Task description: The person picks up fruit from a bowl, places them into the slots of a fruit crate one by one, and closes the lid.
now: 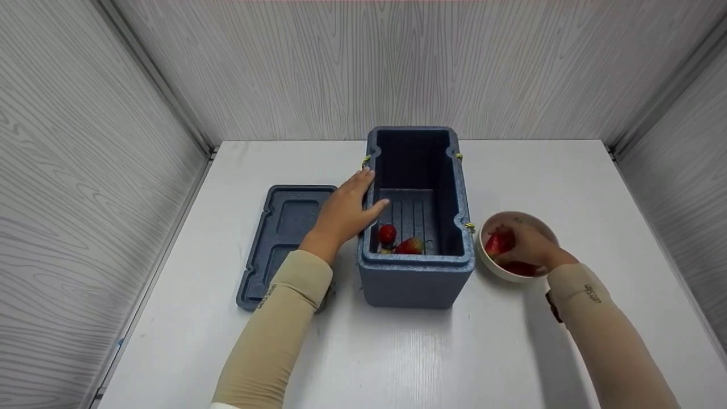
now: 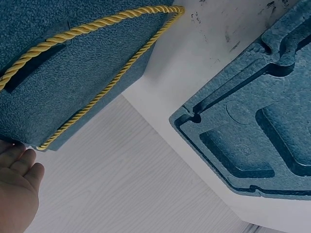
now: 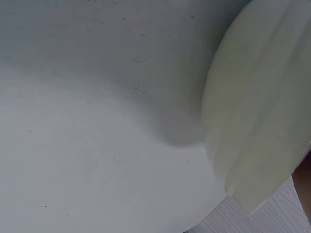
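Note:
A deep blue foam box (image 1: 417,287) stands uncovered at the middle of the table. On its left rim rests my left hand (image 1: 346,207), fingers straight and thumb reaching over the inside; the left wrist view shows the fingertips of that hand (image 2: 19,187) at the box's side. Inside, near the front wall, lie a strawberry (image 1: 410,246) and a round red fruit (image 1: 387,234). To the right, my right hand (image 1: 531,247) is down in a white bowl (image 1: 505,275), its fingers pinching a strawberry (image 1: 498,241). More red fruit shows beneath that hand, partly hidden.
Left of the box lies its flat blue lid (image 1: 298,218), recessed side up, partly behind my left forearm. A yellow rope handle (image 2: 97,24) hangs on the box's side. The bowl's outer wall (image 3: 252,107) fills the right of the right wrist view. Grey wood-grain panels surround the white table.

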The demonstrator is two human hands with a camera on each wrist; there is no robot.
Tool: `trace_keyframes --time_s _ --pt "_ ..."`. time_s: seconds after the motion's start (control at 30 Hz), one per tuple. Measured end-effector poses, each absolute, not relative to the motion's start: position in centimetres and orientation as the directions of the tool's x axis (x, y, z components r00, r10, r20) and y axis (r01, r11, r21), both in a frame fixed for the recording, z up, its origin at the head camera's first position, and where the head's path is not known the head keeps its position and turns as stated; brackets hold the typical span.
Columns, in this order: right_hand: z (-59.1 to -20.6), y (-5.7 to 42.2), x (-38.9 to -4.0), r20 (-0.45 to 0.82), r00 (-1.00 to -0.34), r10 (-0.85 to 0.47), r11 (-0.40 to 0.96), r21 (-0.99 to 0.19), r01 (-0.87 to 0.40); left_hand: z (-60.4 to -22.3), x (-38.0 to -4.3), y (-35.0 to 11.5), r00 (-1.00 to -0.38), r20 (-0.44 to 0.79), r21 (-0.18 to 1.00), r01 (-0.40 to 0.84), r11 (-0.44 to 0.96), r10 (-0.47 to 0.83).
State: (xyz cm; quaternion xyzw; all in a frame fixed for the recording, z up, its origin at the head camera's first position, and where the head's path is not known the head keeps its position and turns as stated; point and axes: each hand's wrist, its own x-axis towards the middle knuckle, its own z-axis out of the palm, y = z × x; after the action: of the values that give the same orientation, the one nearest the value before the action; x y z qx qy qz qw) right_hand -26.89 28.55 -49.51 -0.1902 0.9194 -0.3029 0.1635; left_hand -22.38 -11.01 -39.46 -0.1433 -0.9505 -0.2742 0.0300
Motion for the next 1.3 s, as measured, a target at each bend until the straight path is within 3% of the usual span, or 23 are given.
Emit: trace_keyframes --time_s 0.3,0.53,0.8,1.1,1.3 --pt "-49.2 29.0 -27.1 -0.055 -0.893 -0.447 0.708 -0.632 -0.315 -39.5 -22.4 -11.0 -0.956 0.143 0.515 0.292 0.806 0.255" --pt "-47.8 29.3 -27.1 -0.142 -0.905 -0.4 0.638 -0.752 -0.164 -39.5 -22.4 -10.9 -0.958 0.137 0.511 0.288 0.81 0.254" --pt "-45.5 29.2 -27.5 -0.1 -0.928 -0.358 0.496 -0.862 -0.099 -39.5 -22.5 -10.9 -0.958 0.134 0.501 0.287 0.816 0.254" --pt "-41.4 28.1 -27.7 0.001 -0.962 -0.273 0.465 -0.876 -0.133 -39.4 -22.5 -10.9 -0.958 0.135 0.501 0.285 0.817 0.252" --pt "-38.5 26.9 -27.9 0.043 -0.958 -0.283 0.426 -0.89 -0.166 -39.5 -22.5 -10.9 -0.957 0.137 0.51 0.288 0.81 0.254"
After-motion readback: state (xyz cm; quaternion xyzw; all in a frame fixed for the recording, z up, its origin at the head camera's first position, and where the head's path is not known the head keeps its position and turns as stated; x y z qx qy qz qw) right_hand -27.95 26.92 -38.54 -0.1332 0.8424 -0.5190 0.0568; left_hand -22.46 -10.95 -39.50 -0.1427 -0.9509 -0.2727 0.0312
